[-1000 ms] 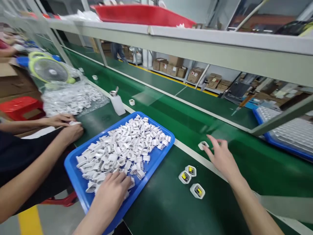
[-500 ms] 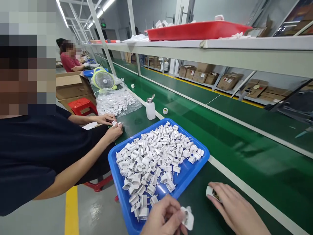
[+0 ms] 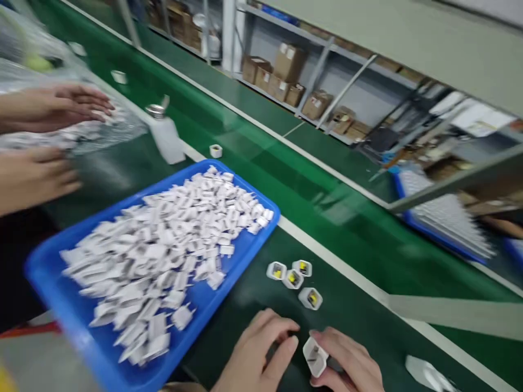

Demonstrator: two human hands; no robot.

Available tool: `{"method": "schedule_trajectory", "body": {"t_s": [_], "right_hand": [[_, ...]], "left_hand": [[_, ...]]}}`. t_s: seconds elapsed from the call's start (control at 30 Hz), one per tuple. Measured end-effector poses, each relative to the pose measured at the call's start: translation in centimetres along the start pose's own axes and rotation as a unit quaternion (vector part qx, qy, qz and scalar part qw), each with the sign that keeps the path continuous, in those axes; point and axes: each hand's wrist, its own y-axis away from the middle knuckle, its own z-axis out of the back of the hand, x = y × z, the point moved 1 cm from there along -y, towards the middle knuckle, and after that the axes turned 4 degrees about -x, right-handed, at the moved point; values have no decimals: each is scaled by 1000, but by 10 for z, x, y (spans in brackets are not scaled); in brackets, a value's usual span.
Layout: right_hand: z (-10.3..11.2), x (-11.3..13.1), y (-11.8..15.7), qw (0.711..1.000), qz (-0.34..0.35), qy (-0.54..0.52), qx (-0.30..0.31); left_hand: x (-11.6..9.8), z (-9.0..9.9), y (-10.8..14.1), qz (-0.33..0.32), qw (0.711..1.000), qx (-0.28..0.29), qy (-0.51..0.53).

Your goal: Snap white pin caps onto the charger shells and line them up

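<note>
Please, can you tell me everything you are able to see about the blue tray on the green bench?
The blue tray is shallow and rectangular, apparently moulded plastic, with a raised rim and rounded corners. It lies on the green workbench, turned at an angle to the bench's white edge strip. Its floor is mostly covered by a loose heap of many white plastic charger housings, some showing two prongs. Blur hides finer details.

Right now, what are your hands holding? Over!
Right hand holding white plug casing, left hand beside it. Four yellow-centred plug pieces just ahead. Blue tray of casings to the left. Over.
</note>
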Motion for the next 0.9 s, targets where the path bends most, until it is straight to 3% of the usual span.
{"method": "schedule_trajectory", "body": {"t_s": [0.1, 0.17, 0.27, 0.4, 0.53, 0.63, 0.77, 0.9], "right_hand": [[22, -17, 13, 993, -104, 26, -53], [29, -27, 20, 988, -138, 36, -57], [29, -36, 24, 988, -133, 38, -64], [30, -34, 18, 996, -81, 25, -25], [31, -22, 12, 999, -30, -5, 35], [13, -9, 15, 999, -19, -24, 36], [-22, 10, 19, 997, -45, -30, 62], [-37, 22, 18, 992, -80, -42, 83]], "left_hand": [[-4, -6, -18, -163, 966, -42, -195], [-7, -16, -33, -227, 934, -43, -272], [-10, -37, -53, -270, 898, -40, -345], [-9, -54, -71, -283, 867, -29, -409], [-12, -46, -59, -285, 872, -5, -397], [-13, -28, -31, -266, 884, -4, -385], [-3, -7, 0, -218, 901, 12, -375], [18, 0, 5, -199, 940, 36, -276]]}}
